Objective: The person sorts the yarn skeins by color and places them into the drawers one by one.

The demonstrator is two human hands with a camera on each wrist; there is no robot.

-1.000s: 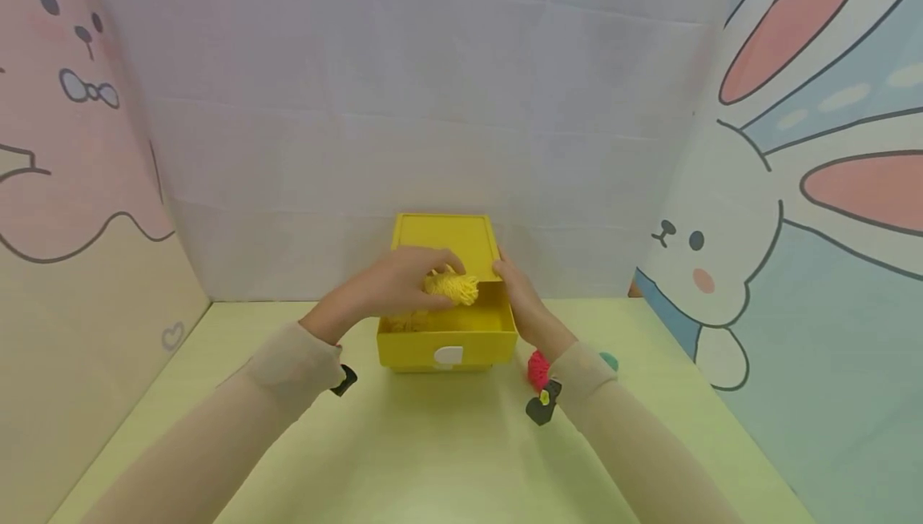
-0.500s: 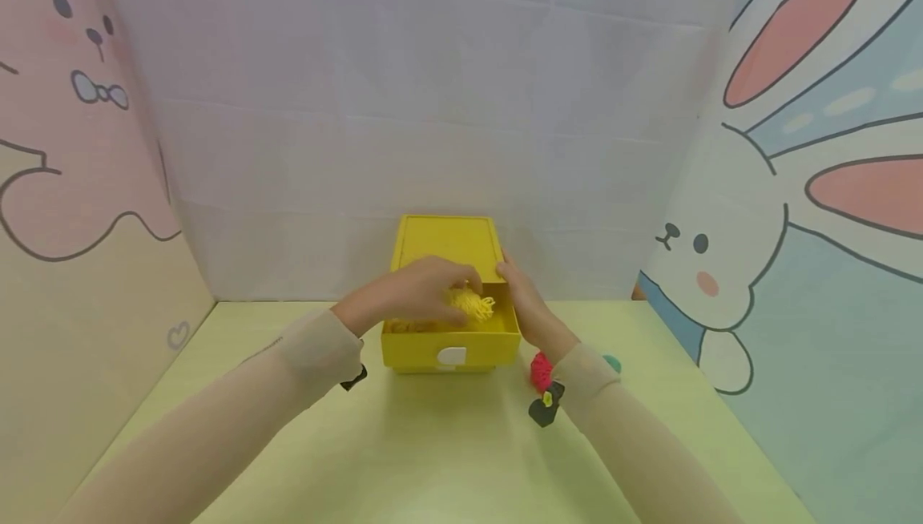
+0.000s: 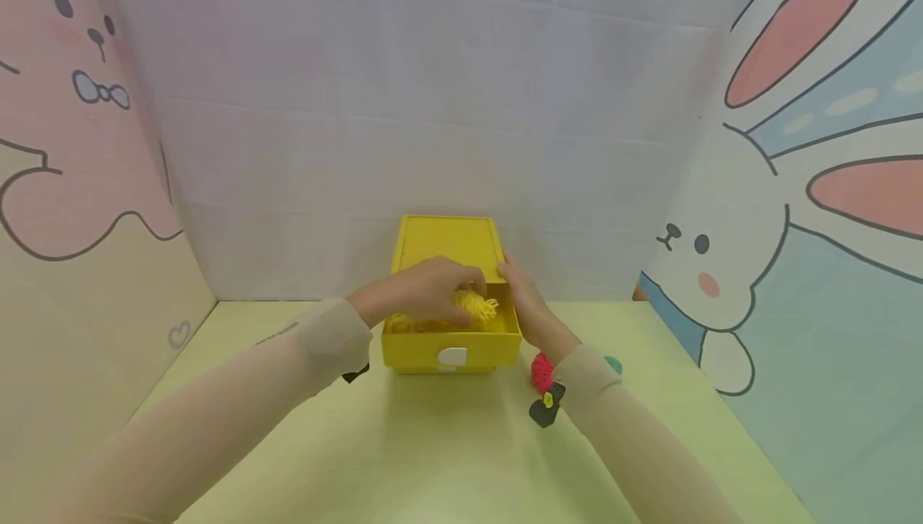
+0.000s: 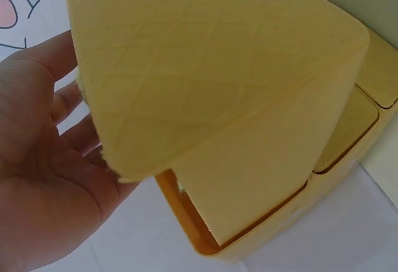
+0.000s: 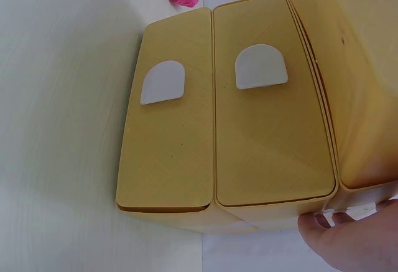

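Head view: left hand [image 3: 425, 288] pinches a yellow yarn skein [image 3: 483, 307], in or just over the pulled-out top drawer [image 3: 411, 348]; loose strands could snag the rim on lifting. Right hand [image 3: 535, 312] lies against the yellow cabinet [image 3: 447, 239]; easing off might let it skid.

Left wrist: fingers behind drawer, tips hidden.

Right wrist: fingers pressed along cabinet side.

No readable text; just 1 line of tiny, illegible lettering [image 3: 277, 334] on the left sleeve [image 3: 231, 400]
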